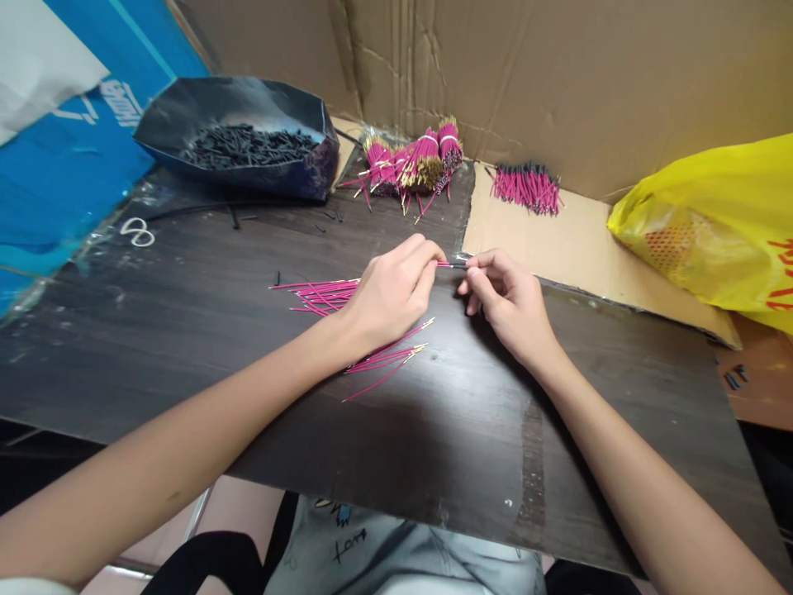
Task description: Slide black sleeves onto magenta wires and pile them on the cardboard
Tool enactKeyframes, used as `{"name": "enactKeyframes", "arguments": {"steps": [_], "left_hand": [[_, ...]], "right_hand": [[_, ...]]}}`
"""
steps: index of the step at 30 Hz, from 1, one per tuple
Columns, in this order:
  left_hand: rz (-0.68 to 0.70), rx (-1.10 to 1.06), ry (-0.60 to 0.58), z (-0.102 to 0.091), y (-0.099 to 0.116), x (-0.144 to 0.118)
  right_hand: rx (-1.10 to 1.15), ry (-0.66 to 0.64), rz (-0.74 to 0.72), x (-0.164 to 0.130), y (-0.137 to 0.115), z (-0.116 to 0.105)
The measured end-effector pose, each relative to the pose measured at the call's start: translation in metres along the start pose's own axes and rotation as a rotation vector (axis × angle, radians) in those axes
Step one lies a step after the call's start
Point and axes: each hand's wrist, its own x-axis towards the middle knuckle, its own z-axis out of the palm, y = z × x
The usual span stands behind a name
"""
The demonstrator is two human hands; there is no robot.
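Left hand [391,291]: fingers [427,258] are pinched shut on one magenta wire [447,264], held near its right end, above the dark tabletop [186,330].
Right hand [505,299]: fingertips [474,266] are closed narrowly on a short black sleeve [459,265] at the wire's tip.
Axis of the wire: it is laid nearly level, left to right, with its free end pointed at the right hand.
Relation between hands: the two pinches are set just beside each other, tip to tip; the sleeve lies between them, in line with the wire.
Loose wires [322,294]: a fan of them is spread flat under and to the left of the left hand, gold ends [416,350] toward the near edge.
Bundled wires [416,164]: tied sheaves are stacked against the cardboard wall [557,74], well apart from the hands.
Sleeved wires [526,187]: a small pile is laid on the cardboard sheet [576,248].
Black tray [186,107]: it is filled with loose sleeves, far left.
Yellow bag [712,223]: far right.
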Motion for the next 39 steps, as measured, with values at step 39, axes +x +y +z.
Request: {"name": "enactKeyframes", "arguments": {"steps": [39], "left_hand": [[-0.022,-0.133,0.015,-0.0012,0.0023,0.0031]], "right_hand": [[0.030,0.001,0.022,-0.0023,-0.0022,-0.0022]]}}
